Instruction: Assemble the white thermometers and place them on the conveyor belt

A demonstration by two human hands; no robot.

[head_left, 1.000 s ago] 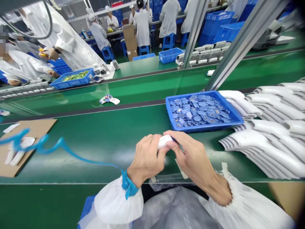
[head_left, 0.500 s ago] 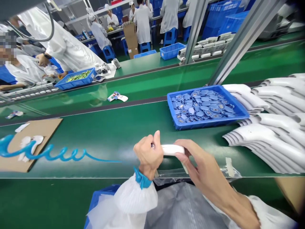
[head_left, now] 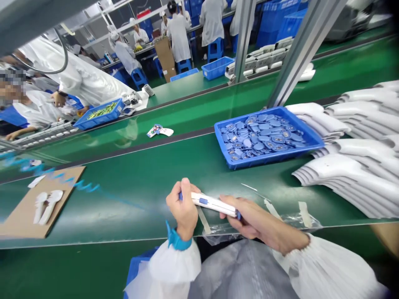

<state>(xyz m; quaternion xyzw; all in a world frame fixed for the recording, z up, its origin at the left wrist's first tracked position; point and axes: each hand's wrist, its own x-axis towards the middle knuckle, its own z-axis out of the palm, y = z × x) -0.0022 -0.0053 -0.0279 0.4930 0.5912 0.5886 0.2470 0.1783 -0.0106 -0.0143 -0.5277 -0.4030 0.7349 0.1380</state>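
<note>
In the head view, a slim white plastic housing (head_left: 218,205) with a blue button on its side lies between my hands, above the green work surface. My left hand (head_left: 183,207) is closed around its left end, thumb up, and a bit of blue shows there. At the other end, where a dark blue part sticks out, my right hand (head_left: 245,216) grips it with thumb and fingers. A blue wrist strap (head_left: 180,241) with a coiled blue cord (head_left: 68,179) is on my left wrist. Beyond the hands stands a blue tray (head_left: 230,165) of small blue plastic parts.
Stacked white curved shells (head_left: 346,168) fill the right side. On a cardboard sheet (head_left: 21,220) at left lie white pieces (head_left: 50,205). A partly assembled white device (head_left: 160,131) rests on the conveyor (head_left: 193,118). Metal posts (head_left: 293,54) rise ahead; co-workers are beyond.
The white housing has turned, so its side with the blue button now shows. My right hand has shifted its grip and lies lower along it. The camera view has tilted slightly.
</note>
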